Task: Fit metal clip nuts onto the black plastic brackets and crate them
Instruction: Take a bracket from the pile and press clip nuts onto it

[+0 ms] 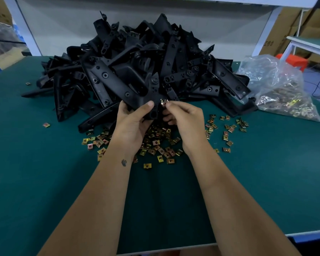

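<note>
A large heap of black plastic brackets (137,58) covers the back middle of the green table (44,182). My left hand (133,124) grips one black bracket (118,84) lifted in front of the heap, thumb on its lower end. My right hand (183,119) pinches a metal clip nut (163,102) against that bracket's edge. Several loose brass-coloured clip nuts (155,145) lie scattered on the table under and around both hands.
A clear plastic bag of clip nuts (281,91) lies at the right of the heap. Cardboard boxes (284,30) stand behind on the right, beside an orange stool (294,60). Stray nuts (46,125) lie on the left. The table's front edge (303,232) runs near my forearms.
</note>
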`<state>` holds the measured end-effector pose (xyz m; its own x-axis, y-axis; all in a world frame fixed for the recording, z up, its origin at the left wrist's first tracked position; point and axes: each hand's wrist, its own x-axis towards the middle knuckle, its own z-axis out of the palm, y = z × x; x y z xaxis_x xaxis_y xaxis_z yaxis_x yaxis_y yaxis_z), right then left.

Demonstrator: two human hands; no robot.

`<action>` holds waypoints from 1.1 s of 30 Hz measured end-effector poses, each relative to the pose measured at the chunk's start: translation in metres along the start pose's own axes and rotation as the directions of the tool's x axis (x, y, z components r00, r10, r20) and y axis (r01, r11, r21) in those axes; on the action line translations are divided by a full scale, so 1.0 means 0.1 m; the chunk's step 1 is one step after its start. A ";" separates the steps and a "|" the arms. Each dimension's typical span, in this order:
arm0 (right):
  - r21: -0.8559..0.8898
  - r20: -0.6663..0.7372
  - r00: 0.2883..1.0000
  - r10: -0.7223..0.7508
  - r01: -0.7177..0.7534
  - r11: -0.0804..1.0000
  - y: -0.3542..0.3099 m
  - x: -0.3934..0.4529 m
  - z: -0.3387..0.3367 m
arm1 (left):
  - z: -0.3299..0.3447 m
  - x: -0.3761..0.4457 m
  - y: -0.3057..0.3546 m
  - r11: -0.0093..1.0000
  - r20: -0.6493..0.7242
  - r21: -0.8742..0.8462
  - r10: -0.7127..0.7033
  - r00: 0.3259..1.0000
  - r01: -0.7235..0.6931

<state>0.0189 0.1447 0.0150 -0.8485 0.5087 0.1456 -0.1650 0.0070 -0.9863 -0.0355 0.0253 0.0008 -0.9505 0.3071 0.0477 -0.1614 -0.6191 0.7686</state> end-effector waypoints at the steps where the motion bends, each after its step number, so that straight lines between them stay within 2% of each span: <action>1: 0.084 -0.011 0.999 0.037 -0.036 0.996 -0.01 0.02 0.01 | 0.00 0.01 0.00 1.000 0.002 0.002 -0.003 1.000 0.003; 6: 0.444 -0.051 0.988 0.143 -0.106 0.890 -0.04 0.07 0.18 | 0.08 0.03 -0.03 1.000 -0.020 0.013 0.015 1.000 -0.015; 10: 0.572 -0.015 0.988 0.156 -0.120 0.812 -0.03 0.07 0.23 | 0.11 0.02 -0.04 1.000 -0.023 0.021 0.012 1.000 -0.011; 17: 0.564 0.054 0.992 0.118 -0.127 0.816 -0.03 0.03 0.07 | 0.15 -0.06 -0.05 0.999 0.016 0.013 -0.038 0.999 0.038; 22: 0.455 0.068 0.997 0.023 -0.051 0.889 -0.07 0.00 0.05 | 0.13 -0.12 -0.01 0.999 0.025 -0.011 -0.049 0.999 0.049; 26: 0.401 0.053 0.999 0.014 -0.034 0.916 -0.07 -0.02 0.06 | 0.12 -0.15 0.02 0.999 0.023 0.011 -0.048 0.999 0.048; 33: 0.430 -0.006 1.000 0.022 -0.017 0.903 -0.07 -0.01 0.06 | 0.14 -0.13 0.01 0.998 0.020 0.016 -0.062 0.998 0.062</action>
<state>0.0177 0.1394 0.0224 -0.8491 0.5137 0.1235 -0.3504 -0.3726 -0.8593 -0.0193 0.0308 0.0094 -0.9333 0.3590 0.0123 -0.2157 -0.5874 0.7800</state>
